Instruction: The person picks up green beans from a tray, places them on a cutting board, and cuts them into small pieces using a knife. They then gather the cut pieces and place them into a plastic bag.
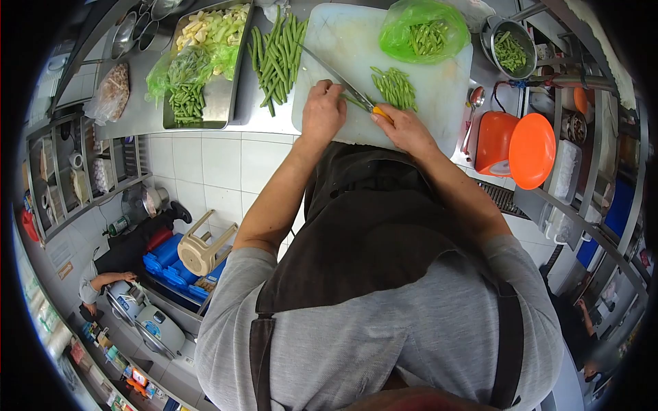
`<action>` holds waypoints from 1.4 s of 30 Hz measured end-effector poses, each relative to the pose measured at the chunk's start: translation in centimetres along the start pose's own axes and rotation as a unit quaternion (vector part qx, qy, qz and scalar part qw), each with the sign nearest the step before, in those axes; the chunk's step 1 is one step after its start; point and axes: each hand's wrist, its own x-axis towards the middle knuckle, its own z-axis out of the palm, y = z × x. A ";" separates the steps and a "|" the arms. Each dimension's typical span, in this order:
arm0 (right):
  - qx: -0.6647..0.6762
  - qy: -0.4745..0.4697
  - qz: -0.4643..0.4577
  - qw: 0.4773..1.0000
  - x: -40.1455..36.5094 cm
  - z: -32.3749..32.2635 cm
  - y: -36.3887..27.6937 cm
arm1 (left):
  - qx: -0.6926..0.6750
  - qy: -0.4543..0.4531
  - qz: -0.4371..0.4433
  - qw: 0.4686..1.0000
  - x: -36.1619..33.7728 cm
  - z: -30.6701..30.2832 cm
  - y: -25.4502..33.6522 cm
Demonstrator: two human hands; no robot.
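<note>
My right hand point(406, 130) is closed round the yellow handle of a knife point(337, 74), whose long blade points up and left across the white cutting board point(329, 31). Close by on the left, my left hand point(323, 113) has its fingers bent together over green beans point(354, 101), a bit of which shows beside the blade. Sliced green beans point(395, 89) lie in a pile just beyond my right hand. Whole green beans point(277, 58) are heaped left of the board. A green plastic bag point(397, 38) with more cut beans rests at the board's far edge.
A metal tray point(218, 103) at left holds bagged and cut vegetables. At right are a strainer point(510, 51) of cut beans, a spoon point(473, 113) and orange containers point(497, 140). A stool point(199, 253) and another person point(103, 279) are at lower left.
</note>
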 end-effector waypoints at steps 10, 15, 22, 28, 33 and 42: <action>-0.011 0.001 0.102 0.995 -3.5 -3.1 0.1 | -0.008 -0.030 0.047 0.998 0.1 1.6 -0.1; -0.051 -0.017 0.073 0.996 -5.7 -4.8 0.5 | -0.026 -0.018 0.053 0.998 0.0 2.6 1.0; -0.059 -0.002 -0.010 0.998 -2.0 -2.0 1.8 | -0.012 -0.031 0.054 0.998 0.0 2.3 1.2; -0.025 0.014 0.012 1.000 -2.6 -3.1 0.8 | -0.026 -0.015 0.053 0.998 0.0 2.4 1.0; -0.029 -0.022 0.033 0.999 -2.1 -2.6 1.0 | -0.025 -0.008 0.039 0.999 -0.1 2.4 1.4; 0.028 -0.016 0.056 0.998 -1.7 -2.9 0.5 | -0.031 -0.008 0.048 0.998 -0.1 2.4 1.1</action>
